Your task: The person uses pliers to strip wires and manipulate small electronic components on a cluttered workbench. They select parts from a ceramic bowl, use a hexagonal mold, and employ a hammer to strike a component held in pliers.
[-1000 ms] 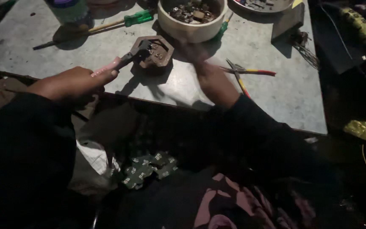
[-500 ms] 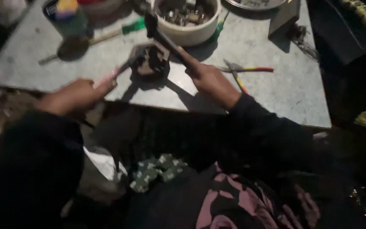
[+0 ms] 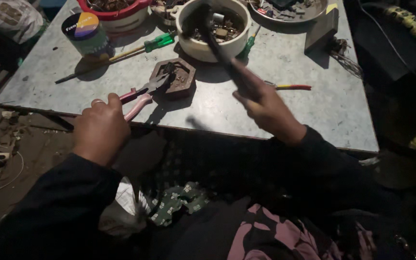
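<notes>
Head view looks down on a grey worktop (image 3: 285, 110) with both hands over its near edge. The left hand (image 3: 101, 127) has its grip closed round the pink handles of a pair of pliers (image 3: 139, 95), whose nose reaches onto a hexagonal metal block (image 3: 174, 77) lying flat on the worktop. The right hand (image 3: 266, 107) has its grip closed on the dark handle of a hammer (image 3: 207, 26), which slants up and away so that its blurred head hangs over the white bowl (image 3: 214, 30) of small parts. Half a second ago the hammer head stood lower and nearer the block; a second ago the right hand lay low by the block with no raised tool to be seen. The left hand and pliers have kept their place against the block throughout.

Just behind the block a green-handled screwdriver (image 3: 157, 42) lies slanted, near a round tin with a coloured lid (image 3: 85, 30). A red bowl (image 3: 119, 14) sits at the far edge, a second green screwdriver (image 3: 248, 44) leans by the white bowl, and a red-and-yellow pencil-like tool (image 3: 290, 87) lies right of the right hand. A dark rectangular block (image 3: 321, 31) stands further right.
</notes>
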Demonstrator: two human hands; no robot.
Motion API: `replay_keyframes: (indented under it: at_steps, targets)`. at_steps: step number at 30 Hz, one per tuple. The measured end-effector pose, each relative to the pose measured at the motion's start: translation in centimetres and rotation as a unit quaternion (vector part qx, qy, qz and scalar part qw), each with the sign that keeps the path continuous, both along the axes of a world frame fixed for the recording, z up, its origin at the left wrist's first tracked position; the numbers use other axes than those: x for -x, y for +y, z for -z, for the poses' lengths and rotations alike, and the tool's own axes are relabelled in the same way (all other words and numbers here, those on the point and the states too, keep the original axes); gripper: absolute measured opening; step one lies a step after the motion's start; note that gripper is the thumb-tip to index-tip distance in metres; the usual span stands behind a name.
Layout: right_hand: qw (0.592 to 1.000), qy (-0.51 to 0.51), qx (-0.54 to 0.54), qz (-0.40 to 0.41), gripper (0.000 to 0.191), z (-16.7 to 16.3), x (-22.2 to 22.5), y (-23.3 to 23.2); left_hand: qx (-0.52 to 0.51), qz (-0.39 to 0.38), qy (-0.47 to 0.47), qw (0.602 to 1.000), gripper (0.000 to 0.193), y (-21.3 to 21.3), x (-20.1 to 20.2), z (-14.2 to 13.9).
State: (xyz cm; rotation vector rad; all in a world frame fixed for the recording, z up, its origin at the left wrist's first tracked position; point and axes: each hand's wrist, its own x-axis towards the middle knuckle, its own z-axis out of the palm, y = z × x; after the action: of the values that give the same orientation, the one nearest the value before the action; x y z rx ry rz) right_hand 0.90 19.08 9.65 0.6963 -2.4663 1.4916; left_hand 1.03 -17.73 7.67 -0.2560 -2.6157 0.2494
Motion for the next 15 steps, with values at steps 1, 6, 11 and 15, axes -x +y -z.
replay_keyframes:
  at_steps: [1, 6, 11, 15]
  targets:
    - [0.998, 0.063, 0.006, -0.009, 0.062, -0.3, 0.1, 0.1, 0.002, 0.001, -0.001, 1.000, 0.017, -0.1, 0.0, 0.1]
    - [0.984, 0.149, -0.070, 0.067, 0.048, 0.0, 0.5, -2.5, 0.011, -0.005, 0.006, 1.000, 0.015, -0.4, -0.1, 0.2]
    - [0.976, -0.079, -0.200, 0.009, 0.073, -0.7, 0.9, -4.0, 0.018, -0.005, -0.006, 1.000, 0.017, 0.0, -0.2, -1.3]
    - [0.990, -0.045, -0.134, 0.022, 0.068, -2.4, 0.5, -2.3, -0.003, 0.000, -0.054, 0.999, 0.021, -0.1, -0.3, -1.7]
